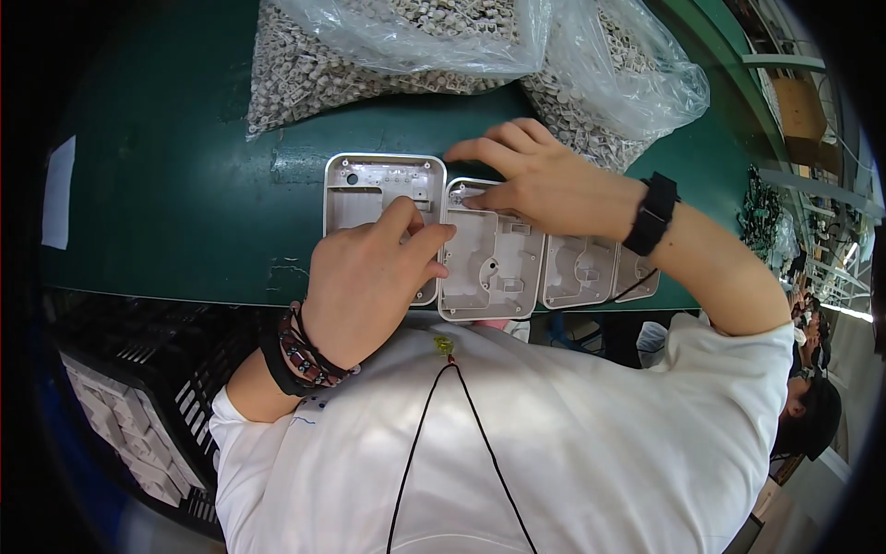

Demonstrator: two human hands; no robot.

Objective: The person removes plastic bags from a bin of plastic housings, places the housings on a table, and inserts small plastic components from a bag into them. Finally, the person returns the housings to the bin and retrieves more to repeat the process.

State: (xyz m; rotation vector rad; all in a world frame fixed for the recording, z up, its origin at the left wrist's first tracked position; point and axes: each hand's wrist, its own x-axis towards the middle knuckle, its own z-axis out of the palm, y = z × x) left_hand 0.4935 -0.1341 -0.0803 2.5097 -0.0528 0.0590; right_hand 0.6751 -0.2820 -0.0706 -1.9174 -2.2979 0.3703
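Observation:
My left hand [367, 270] lies over a light grey plastic housing [388, 169], covering its lower part. Its fingers are half bent and apart, with the tips close to the seam with a second housing [469, 245]; I see nothing between them. My right hand [546, 177] reaches across the far edge of that second housing. The thumb touches inside its far left corner, while the index finger stretches over the first housing's upper right corner. Thumb and index finger stand apart. Screw posts and ribs show inside both open trays.
Two more housings [577, 268] [635, 275] continue the row rightward along the green table's [185, 231] near edge. Clear bags of small grey parts [314, 92] [591, 115] lie behind. A black crate [171, 369] holding pale parts stands at lower left. Another person [812, 415] is at far right.

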